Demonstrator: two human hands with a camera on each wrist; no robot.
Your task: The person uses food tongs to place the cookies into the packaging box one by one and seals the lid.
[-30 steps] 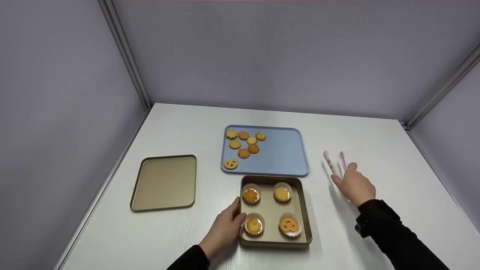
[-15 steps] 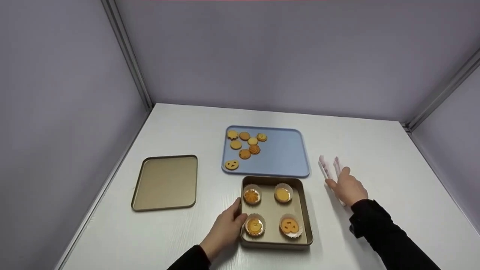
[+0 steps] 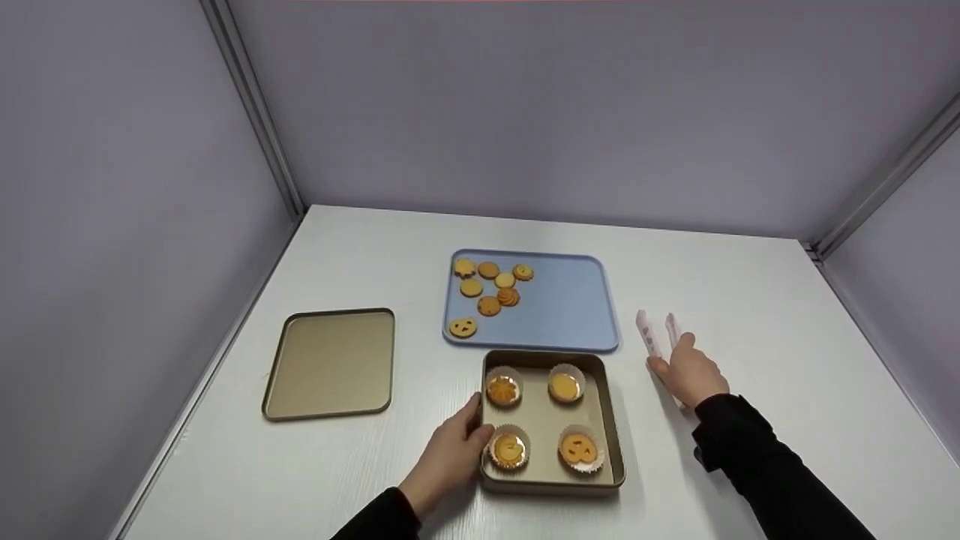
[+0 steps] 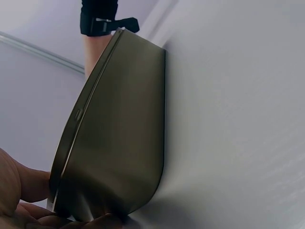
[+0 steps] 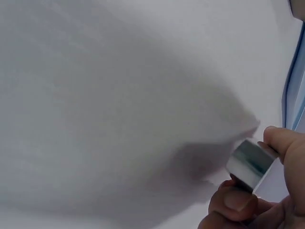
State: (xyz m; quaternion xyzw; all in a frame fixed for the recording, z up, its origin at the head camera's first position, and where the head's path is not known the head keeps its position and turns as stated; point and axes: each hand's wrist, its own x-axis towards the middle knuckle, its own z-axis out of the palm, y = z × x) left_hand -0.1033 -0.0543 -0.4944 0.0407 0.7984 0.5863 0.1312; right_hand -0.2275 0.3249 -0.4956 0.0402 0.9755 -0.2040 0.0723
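Head view: left hand (image 3: 450,448) grips left wall of square gold baking tin (image 3: 536,424), four paper-cupped cookies (image 3: 578,450) inside, right of and ahead of it; right hand (image 3: 690,371) holds pale pink tongs (image 3: 646,332), arms apart, tips ahead of it, blue tray (image 3: 570,300) with eight loose cookies (image 3: 488,305) ahead-left of it, shallow gold tray (image 3: 330,367) on desk (image 3: 210,457) left of left hand. Left wrist: thumb by tin's rim, fingers against its outer wall. Right wrist: thumb and fingers round tongs' blurred silvery end.
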